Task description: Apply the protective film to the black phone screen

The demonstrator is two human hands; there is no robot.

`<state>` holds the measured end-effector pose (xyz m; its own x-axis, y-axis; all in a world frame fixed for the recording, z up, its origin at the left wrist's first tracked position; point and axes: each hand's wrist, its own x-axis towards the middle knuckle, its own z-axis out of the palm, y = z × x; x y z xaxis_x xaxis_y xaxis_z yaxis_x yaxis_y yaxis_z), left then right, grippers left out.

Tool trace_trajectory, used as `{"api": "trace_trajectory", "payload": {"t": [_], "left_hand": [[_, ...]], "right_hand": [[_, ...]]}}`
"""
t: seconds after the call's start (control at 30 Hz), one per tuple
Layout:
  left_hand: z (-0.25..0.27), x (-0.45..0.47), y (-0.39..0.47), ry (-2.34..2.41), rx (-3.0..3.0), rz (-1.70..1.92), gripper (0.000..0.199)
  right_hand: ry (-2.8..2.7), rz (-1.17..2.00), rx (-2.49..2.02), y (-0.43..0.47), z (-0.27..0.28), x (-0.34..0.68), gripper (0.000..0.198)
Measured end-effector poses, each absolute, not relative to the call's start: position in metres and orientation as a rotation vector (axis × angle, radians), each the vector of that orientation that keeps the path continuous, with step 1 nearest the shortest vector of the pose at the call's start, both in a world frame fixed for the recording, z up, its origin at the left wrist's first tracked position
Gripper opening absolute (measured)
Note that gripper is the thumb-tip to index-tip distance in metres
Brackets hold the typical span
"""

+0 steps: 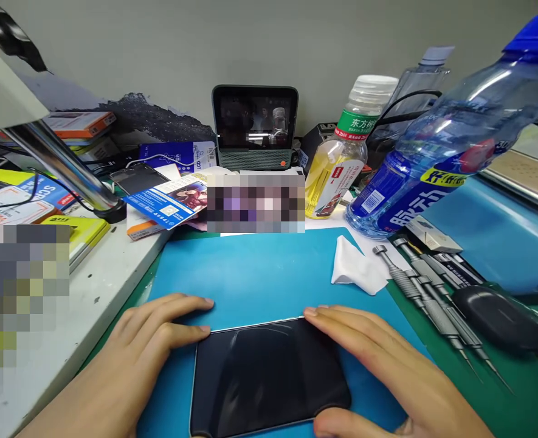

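A black glossy smartphone (269, 374) lies sideways on a blue work mat (255, 267), its dark face up and its long edges running left to right. My left hand (154, 340) holds its left end, a fingertip touching the upper left corner and another finger reaching above the edge. What looks like the left thumb tip barely shows at the lower left corner. The right end sits between the fingers and thumb of my right hand (378, 359), with fingertips at the top edge and the thumb at the bottom edge. Light reflects faintly across the glass.
A crumpled white cloth (357, 267) lies on the mat. Several precision screwdrivers (437, 304) and a black rounded object (501, 319) are at right. Behind stand a tea bottle (337, 164), a large blue-capped bottle (446, 134) and a smart display (255, 121). Boxes and a lamp arm (63, 164) fill the left.
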<state>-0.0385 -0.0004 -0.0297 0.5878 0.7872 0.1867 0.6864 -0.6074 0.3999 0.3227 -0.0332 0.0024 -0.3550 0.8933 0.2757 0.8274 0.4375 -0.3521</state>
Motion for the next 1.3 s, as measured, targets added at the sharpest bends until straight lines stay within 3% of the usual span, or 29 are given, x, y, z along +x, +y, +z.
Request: {"api": "trace_trajectory", "payload": {"t": [0.7,1.1,1.3], "left_hand": [[0.001,-0.024,-0.002,1.185,2.319,0.488,0.057],[0.005,-0.023,0.005,1.121,2.26,0.554,0.064],[0.008,-0.019,0.003,1.096,2.369,0.544,0.067]], "right_hand": [[-2.166,0.612,-1.684,-0.032,0.021,0.31,0.065],[-2.297,0.447,-1.62,-0.039,0.017,0.308,0.077],[-2.55,0.14,-1.167,-0.059,0.024,0.267,0.077]]}}
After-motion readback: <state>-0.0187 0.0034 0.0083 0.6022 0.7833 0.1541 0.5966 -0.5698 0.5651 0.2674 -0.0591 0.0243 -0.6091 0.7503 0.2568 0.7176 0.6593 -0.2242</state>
